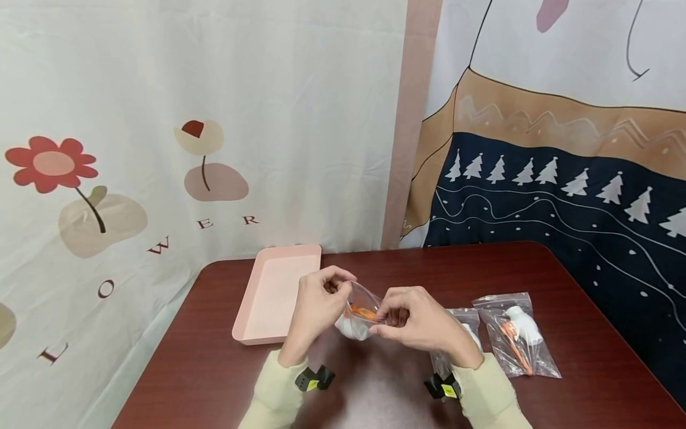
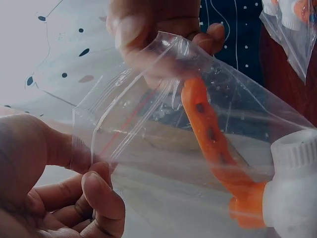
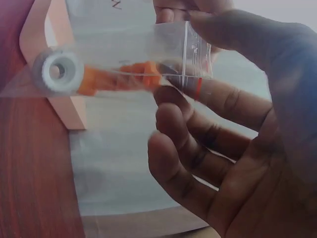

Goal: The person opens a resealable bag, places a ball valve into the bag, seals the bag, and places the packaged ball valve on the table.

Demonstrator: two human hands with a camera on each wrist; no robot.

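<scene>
A clear zip-lock bag (image 1: pixel 367 295) hangs between the two hands above the table. Inside it lies a white plastic valve (image 2: pixel 297 183) with a long orange handle (image 2: pixel 210 129). Thumb and forefinger of the left hand (image 1: pixel 321 301) pinch one end of the bag's zip edge. At the other end of that edge, the right hand (image 1: pixel 415 316) pinches the plastic, its remaining fingers loosely curled in the right wrist view. Whether the zip is sealed cannot be told.
A pink tray (image 1: pixel 276 295) stands at the table's back left. Another bagged valve (image 1: pixel 522 328) with an orange handle lies on the right of the dark red table (image 1: pixel 214 381). Beside it, a further bag (image 1: pixel 440 360) is partly hidden by the right arm. Printed curtains hang behind.
</scene>
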